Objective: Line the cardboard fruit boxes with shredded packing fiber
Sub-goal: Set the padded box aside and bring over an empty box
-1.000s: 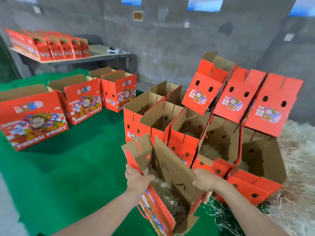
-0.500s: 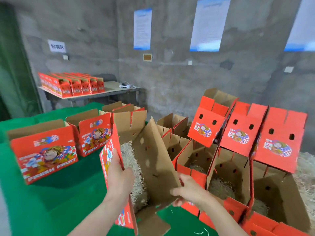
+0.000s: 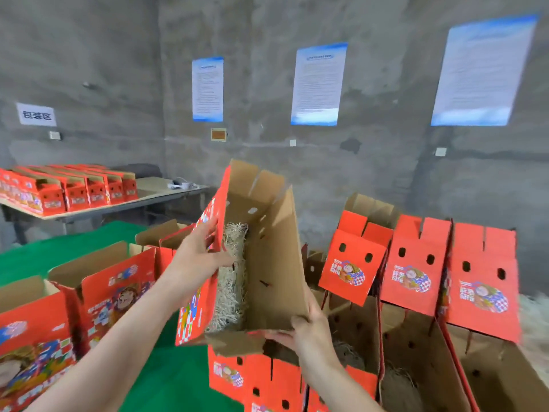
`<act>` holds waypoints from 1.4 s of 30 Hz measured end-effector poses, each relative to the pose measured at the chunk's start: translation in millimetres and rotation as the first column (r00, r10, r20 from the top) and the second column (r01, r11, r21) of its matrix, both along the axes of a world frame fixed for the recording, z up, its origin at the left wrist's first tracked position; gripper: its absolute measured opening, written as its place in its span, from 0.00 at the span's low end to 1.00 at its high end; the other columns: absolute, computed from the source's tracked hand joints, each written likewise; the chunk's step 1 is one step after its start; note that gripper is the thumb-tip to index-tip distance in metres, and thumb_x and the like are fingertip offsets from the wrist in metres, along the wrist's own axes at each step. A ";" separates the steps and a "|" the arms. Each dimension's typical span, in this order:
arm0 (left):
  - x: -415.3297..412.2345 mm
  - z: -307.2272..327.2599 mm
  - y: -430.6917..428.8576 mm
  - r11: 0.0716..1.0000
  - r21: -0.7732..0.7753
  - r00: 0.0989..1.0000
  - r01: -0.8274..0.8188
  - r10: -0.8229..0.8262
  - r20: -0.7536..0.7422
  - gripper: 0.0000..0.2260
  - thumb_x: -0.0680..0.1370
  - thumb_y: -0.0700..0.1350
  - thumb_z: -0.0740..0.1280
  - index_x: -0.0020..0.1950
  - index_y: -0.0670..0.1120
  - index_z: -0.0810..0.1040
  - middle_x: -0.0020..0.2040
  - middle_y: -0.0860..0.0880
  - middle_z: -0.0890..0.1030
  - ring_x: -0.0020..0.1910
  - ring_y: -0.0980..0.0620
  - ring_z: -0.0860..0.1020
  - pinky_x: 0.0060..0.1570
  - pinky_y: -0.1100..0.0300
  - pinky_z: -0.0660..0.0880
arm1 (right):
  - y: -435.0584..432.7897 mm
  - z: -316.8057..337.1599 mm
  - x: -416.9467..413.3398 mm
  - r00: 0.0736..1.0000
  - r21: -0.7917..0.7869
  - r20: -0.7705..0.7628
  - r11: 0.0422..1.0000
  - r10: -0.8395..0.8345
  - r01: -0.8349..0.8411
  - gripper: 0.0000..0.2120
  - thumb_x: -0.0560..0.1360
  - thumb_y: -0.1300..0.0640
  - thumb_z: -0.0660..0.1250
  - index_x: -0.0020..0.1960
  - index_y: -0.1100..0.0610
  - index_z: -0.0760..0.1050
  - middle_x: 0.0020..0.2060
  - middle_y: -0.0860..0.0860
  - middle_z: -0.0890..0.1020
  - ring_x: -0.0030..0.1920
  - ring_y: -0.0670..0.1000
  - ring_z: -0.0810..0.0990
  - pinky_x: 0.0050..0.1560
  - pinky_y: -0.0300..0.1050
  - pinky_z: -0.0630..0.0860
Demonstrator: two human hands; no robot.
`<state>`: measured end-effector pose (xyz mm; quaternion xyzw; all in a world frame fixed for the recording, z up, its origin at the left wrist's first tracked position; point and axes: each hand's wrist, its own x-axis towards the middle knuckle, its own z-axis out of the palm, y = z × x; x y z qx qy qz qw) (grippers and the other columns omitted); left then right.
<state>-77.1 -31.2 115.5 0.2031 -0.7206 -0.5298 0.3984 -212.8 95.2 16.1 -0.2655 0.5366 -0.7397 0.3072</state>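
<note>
Cardboard edges are all that the hands have hold of. The left hand (image 3: 198, 257) grips the rim of the red printed wall, thumb inside and fingers out. The right hand (image 3: 309, 331) pinches the near lower corner of the plain brown wall, thumb on the inner face and fingers reaching along the loose flap (image 3: 237, 341) below it. Between them the raised box (image 3: 273, 263) hangs clear of everything, tilted, its open side turned toward the person; a wad of shredded fiber (image 3: 231, 278) lies inside along the red wall, bunched rather than spread.

Just beneath and to the right stands a row of open boxes (image 3: 416, 367) with their red lids (image 3: 416, 269) upright, some with fiber showing in the bottom; more loose fiber (image 3: 534, 316) lies at the far right edge. To the left, other boxes (image 3: 113, 281) sit on a green covering (image 3: 59, 251); behind them a counter (image 3: 166, 191) carries closed boxes (image 3: 68, 191) against the concrete wall.

The likely trouble is the tilt. The wad looks free to slide into one end or tumble out of the open side, which would leave the floor of the box unlined. A grip on thin walls alone may buckle them if either hand squeezes or twists; the unfolded flap could snag. Swinging it down carelessly could knock the upright lids close by on the right.
</note>
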 end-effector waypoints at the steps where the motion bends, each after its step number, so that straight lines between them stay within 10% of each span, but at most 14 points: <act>1: -2.0 -7.8 -15.4 1.000 0.000 1.000 -0.009 0.009 0.028 0.36 0.69 0.26 0.66 0.73 0.49 0.65 0.63 0.49 0.76 0.63 0.53 0.73 0.65 0.48 0.69 | -14.4 6.0 -4.8 0.998 0.001 -0.041 0.999 -0.054 0.054 0.33 0.75 0.75 0.47 0.67 0.45 0.70 0.61 0.48 0.75 0.57 0.58 0.77 0.43 0.52 0.81; 7: -13.4 -29.1 -95.6 0.995 0.084 0.997 -0.057 0.061 -0.042 0.29 0.71 0.26 0.57 0.65 0.51 0.74 0.49 0.49 0.81 0.42 0.50 0.77 0.42 0.60 0.74 | -95.3 30.3 -15.3 0.939 0.101 -0.328 0.985 -0.101 0.141 0.28 0.72 0.73 0.56 0.60 0.46 0.77 0.49 0.51 0.83 0.46 0.55 0.83 0.50 0.56 0.79; 14: -46.8 13.5 -162.9 0.967 0.210 0.985 0.147 -0.123 -0.125 0.25 0.66 0.26 0.54 0.51 0.46 0.81 0.36 0.43 0.76 0.35 0.47 0.73 0.36 0.59 0.69 | -131.1 75.3 -51.7 0.968 0.193 0.015 0.951 -0.249 0.242 0.11 0.80 0.55 0.60 0.61 0.56 0.68 0.57 0.60 0.76 0.32 0.58 0.83 0.32 0.48 0.81; 19: -117.7 41.1 -180.3 0.944 0.172 0.950 0.283 -0.250 -0.188 0.20 0.70 0.28 0.58 0.52 0.48 0.79 0.32 0.50 0.78 0.25 0.56 0.75 0.19 0.67 0.67 | -143.4 90.4 -88.1 0.891 0.074 0.029 0.890 -0.452 0.449 0.16 0.81 0.55 0.56 0.67 0.59 0.67 0.65 0.58 0.72 0.35 0.60 0.84 0.39 0.49 0.82; 25: -215.0 49.9 -195.8 0.896 0.239 0.923 0.373 -0.332 -0.196 0.10 0.74 0.35 0.64 0.47 0.49 0.79 0.39 0.50 0.82 0.34 0.56 0.79 0.30 0.65 0.74 | -156.9 105.8 -143.9 0.807 0.076 0.033 0.806 -0.590 0.587 0.20 0.81 0.53 0.55 0.72 0.54 0.62 0.72 0.51 0.63 0.37 0.61 0.83 0.36 0.44 0.81; 28: -261.0 27.9 -192.1 0.870 0.172 0.876 0.463 -0.478 0.061 0.12 0.76 0.40 0.65 0.58 0.51 0.78 0.49 0.51 0.83 0.46 0.54 0.81 0.48 0.59 0.77 | -163.4 97.7 -167.8 0.794 0.145 0.046 0.791 -0.606 0.595 0.20 0.81 0.51 0.55 0.72 0.52 0.62 0.72 0.50 0.63 0.39 0.61 0.83 0.41 0.46 0.80; 31: -295.1 -20.4 -179.4 0.889 0.066 0.833 0.453 -0.448 0.324 0.17 0.78 0.42 0.65 0.66 0.47 0.72 0.58 0.47 0.79 0.53 0.50 0.78 0.55 0.58 0.74 | -164.9 76.4 -187.0 0.774 0.229 -0.088 0.743 -0.627 0.628 0.16 0.80 0.50 0.56 0.66 0.52 0.68 0.63 0.54 0.74 0.48 0.61 0.81 0.46 0.47 0.78; 35: -320.2 -58.3 -173.6 0.971 -0.043 0.925 0.237 -0.212 0.316 0.23 0.78 0.43 0.64 0.73 0.49 0.65 0.66 0.47 0.75 0.65 0.48 0.72 0.64 0.59 0.67 | -158.7 56.1 -206.9 0.703 0.247 -0.252 0.659 -0.665 0.711 0.09 0.77 0.52 0.62 0.55 0.52 0.66 0.47 0.53 0.77 0.49 0.60 0.81 0.47 0.48 0.77; 39: -329.7 -58.3 -176.3 0.948 0.164 0.945 0.272 -0.295 0.139 0.17 0.76 0.47 0.68 0.63 0.47 0.75 0.48 0.52 0.80 0.49 0.52 0.77 0.56 0.57 0.72 | -155.1 49.8 -208.4 0.322 0.014 -0.777 0.497 -0.541 0.868 0.21 0.75 0.60 0.63 0.67 0.57 0.65 0.65 0.53 0.68 0.56 0.54 0.75 0.53 0.40 0.70; 42: -325.4 -53.5 -180.8 0.877 0.372 0.939 0.304 -0.342 0.039 0.14 0.76 0.55 0.66 0.57 0.48 0.79 0.57 0.45 0.80 0.56 0.45 0.78 0.61 0.49 0.72 | -155.7 48.9 -210.2 0.207 0.050 -0.947 0.527 -0.244 0.849 0.30 0.74 0.63 0.60 0.73 0.53 0.56 0.75 0.48 0.48 0.46 0.57 0.78 0.41 0.46 0.72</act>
